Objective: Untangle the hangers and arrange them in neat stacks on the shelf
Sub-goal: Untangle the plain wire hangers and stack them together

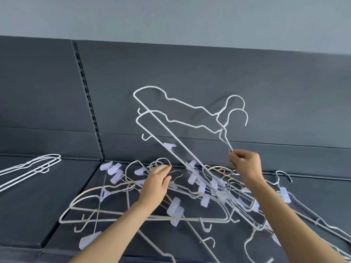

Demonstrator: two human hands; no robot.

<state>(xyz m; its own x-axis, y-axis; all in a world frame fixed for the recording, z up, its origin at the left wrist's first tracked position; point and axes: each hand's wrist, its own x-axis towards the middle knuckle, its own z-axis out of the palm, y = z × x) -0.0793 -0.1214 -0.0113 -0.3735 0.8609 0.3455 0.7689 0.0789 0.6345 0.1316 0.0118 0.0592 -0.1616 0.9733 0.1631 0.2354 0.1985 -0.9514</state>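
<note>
progress was slight: right hand (245, 164) pinched two white wire hangers (182, 103) above the tangled pile (117, 205) on the dark grey shelf (38, 215), left hand (155, 186) hovered open, one small stack (32, 166) lay left.

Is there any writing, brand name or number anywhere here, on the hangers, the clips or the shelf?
None: no text can be read anywhere.
The lifted hangers, the tangled hangers, their clear clips, the grey shelf and its slotted upright all look plain.
</note>
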